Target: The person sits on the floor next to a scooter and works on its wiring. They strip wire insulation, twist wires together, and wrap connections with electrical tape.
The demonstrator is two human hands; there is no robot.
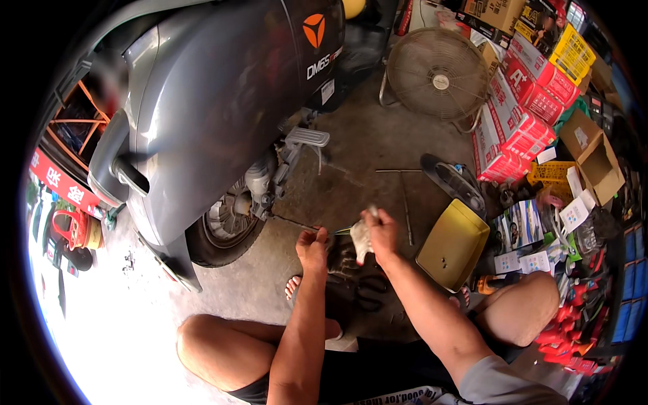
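A dark grey scooter stands at the left, its rear wheel low beside me. From near the wheel hub a thin dark cable runs out to my left hand, whose fingers are pinched around it. My right hand is closed on a crumpled whitish rag. Between my two hands a short thin greenish stretch of the cable shows, reaching the rag. Whether it passes inside the rag is hidden. Both hands are held above the floor, between my knees.
A T-handle wrench and a yellow tray lie on the floor to the right. Farther off stand a round floor fan and stacked red-and-white boxes. A black strap-like loop lies below my hands.
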